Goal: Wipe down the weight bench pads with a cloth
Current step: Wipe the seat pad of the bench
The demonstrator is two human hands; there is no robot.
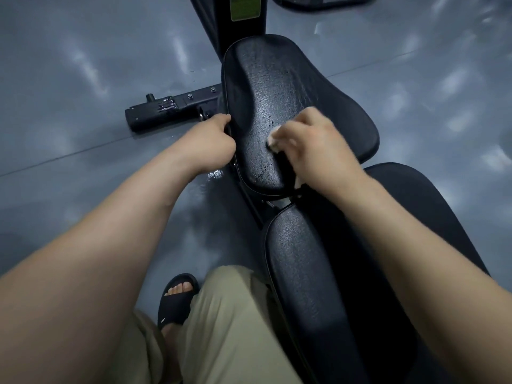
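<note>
In the middle of the frame the right hand [313, 145] presses a small white cloth [273, 138] onto the seat pad [277, 79]. Its fingers are curled down and clamped on the cloth, so only a corner of it shows at the fingertips. The left hand [214, 139], just left of centre, grips the pad's left edge with fingers bent round the rim and steadies it. The step in hand looks like wiping the near half of the seat. To do it well, the bunched cloth would be better opened out flatter, so that more of it meets the textured cover. Strokes should run lengthwise from the far, upper end of the pad toward the narrow near end, overlapping so no strip is missed. The cover shows small cracks beside the cloth and lower down near the pad's tip. Light, even pressure there is safer than scrubbing, which could catch and lift the torn skin. The left hand covers a stretch of rim, so that edge will need its own pass once the grip moves. The back pad [299, 259], in the lower right, lies just beyond a gap from the seat. It appears to need wiping as well, along with the seam between the two pads.
</note>
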